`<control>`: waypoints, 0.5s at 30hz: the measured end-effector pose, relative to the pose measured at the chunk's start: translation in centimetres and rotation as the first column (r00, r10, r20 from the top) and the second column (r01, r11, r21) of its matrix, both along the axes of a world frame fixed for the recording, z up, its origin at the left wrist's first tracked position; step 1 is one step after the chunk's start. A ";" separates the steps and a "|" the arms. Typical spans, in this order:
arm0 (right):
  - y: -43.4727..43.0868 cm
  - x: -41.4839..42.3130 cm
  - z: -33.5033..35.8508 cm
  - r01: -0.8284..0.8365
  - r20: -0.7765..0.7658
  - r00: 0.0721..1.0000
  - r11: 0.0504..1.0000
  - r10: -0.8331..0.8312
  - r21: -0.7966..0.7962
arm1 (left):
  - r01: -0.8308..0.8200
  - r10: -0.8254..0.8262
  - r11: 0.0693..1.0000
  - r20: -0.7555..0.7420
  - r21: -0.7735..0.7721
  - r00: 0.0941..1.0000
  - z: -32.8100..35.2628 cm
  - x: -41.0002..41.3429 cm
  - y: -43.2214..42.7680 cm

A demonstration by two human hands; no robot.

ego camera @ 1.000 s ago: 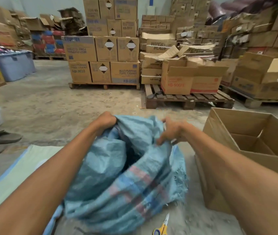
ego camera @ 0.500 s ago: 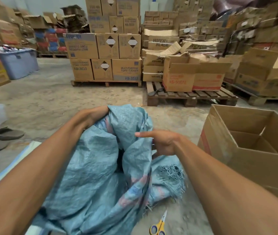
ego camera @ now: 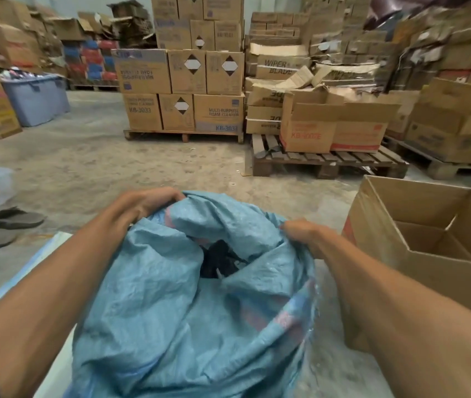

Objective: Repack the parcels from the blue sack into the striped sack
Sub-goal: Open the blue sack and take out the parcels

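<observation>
- Blue sack (ego camera: 185,311) sits on the floor before me. My left hand (ego camera: 145,205) and right hand (ego camera: 303,237) each grip its rim, fingers (ego camera: 171,195) curled into the cloth, spreading the mouth.
- Risk: an uneven pull could let the rim slip and the mouth collapse.
- Dark contents (ego camera: 220,259) unreadable; can't pick out the striped sack.

Dusty grey concrete floor (ego camera: 90,168) carries a crumpled blue woven sack (ego camera: 171,326) at 6 o'clock, an open brown cardboard box (ego camera: 458,285) at 3, grey sandals (ego camera: 7,225) at 9, loaded wooden pallets (ego camera: 329,163) at 12.
</observation>
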State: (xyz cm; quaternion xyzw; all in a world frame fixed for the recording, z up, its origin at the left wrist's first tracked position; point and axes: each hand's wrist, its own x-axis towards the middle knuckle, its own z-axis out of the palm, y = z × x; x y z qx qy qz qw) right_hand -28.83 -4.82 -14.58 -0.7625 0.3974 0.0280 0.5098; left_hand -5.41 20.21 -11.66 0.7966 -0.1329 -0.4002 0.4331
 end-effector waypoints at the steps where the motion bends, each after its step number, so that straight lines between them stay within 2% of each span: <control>1: 0.8 0.5 -0.1 0.036 0.012 0.999 0.982 -0.034 -0.185 | 0.010 -0.009 0.998 0.015 -0.057 1.000 1.0 -1.8 -0.4; 3: 2.3 1.8 0.1 0.161 0.258 0.966 0.819 -0.017 -0.550 | 0.006 -0.013 0.978 -0.036 -0.208 0.999 1.9 -3.7 -1.1; 4: 3.5 2.3 1.0 0.243 0.422 0.906 0.787 0.025 -0.567 | -0.011 0.001 0.970 -0.042 -0.241 0.999 2.0 -4.1 -1.3; 5: 4.2 2.7 1.8 0.264 0.529 0.845 0.802 0.075 -0.535 | -0.027 0.020 0.962 -0.030 -0.273 0.999 1.9 -4.0 -1.8; 6: 4.8 3.2 2.4 0.211 0.560 0.817 0.833 0.137 -0.512 | -0.050 0.047 0.957 -0.017 -0.285 0.999 1.9 -3.9 -2.1; 8: 5.8 3.7 3.0 -0.037 0.438 0.845 0.850 0.307 -0.525 | -0.049 0.042 0.962 -0.033 -0.268 0.999 2.2 -4.0 -2.5; 10: 6.2 4.2 2.5 -0.240 0.245 0.876 0.815 0.417 -0.527 | -0.002 -0.008 0.972 -0.041 -0.236 0.999 2.5 -3.9 -2.4; 13: 5.7 5.1 1.8 -0.201 0.177 0.923 0.820 0.342 -0.535 | 0.140 -0.143 0.981 -0.012 -0.131 0.990 3.8 -4.2 -1.9; 15: 4.9 5.3 2.2 -0.124 0.164 0.956 0.845 0.242 -0.520 | 0.290 -0.293 0.956 0.127 0.041 0.948 4.7 -4.0 -1.8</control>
